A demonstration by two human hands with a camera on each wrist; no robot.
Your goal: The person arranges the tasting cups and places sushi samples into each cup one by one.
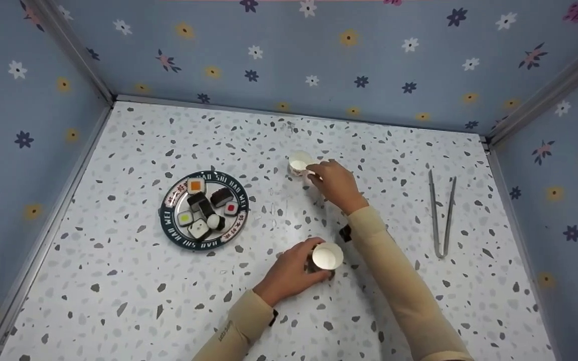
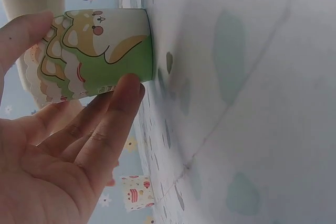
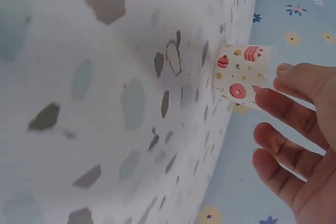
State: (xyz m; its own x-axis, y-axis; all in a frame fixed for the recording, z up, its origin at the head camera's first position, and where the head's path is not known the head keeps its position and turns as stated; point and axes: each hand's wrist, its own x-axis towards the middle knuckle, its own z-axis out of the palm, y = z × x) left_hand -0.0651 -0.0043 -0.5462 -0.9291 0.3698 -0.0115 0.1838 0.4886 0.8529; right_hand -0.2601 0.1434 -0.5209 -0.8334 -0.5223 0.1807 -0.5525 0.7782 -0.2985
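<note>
My left hand (image 1: 293, 268) holds a nested stack of green paper cups (image 2: 113, 51) printed with a dog, thumb on one side and fingers on the other. Scalloped rims show one behind another in the left wrist view, and the base stands at the table surface. Farther back, a small white paper cup (image 3: 241, 74) with red cake prints stands upright. My right hand (image 1: 338, 185) reaches to its right side. In the right wrist view the index fingertip overlaps its rim; the thumb is apart from that finger, and the other fingers are loosely bent.
On the left lies a round plate (image 1: 165, 220) with a dark lettered rim, bearing several toy sushi pieces (image 1: 203, 203). Metal tongs (image 1: 437, 240) lie on the right of the speckled table (image 1: 133, 281). Flowered blue walls (image 1: 299, 65) close in the back and both sides.
</note>
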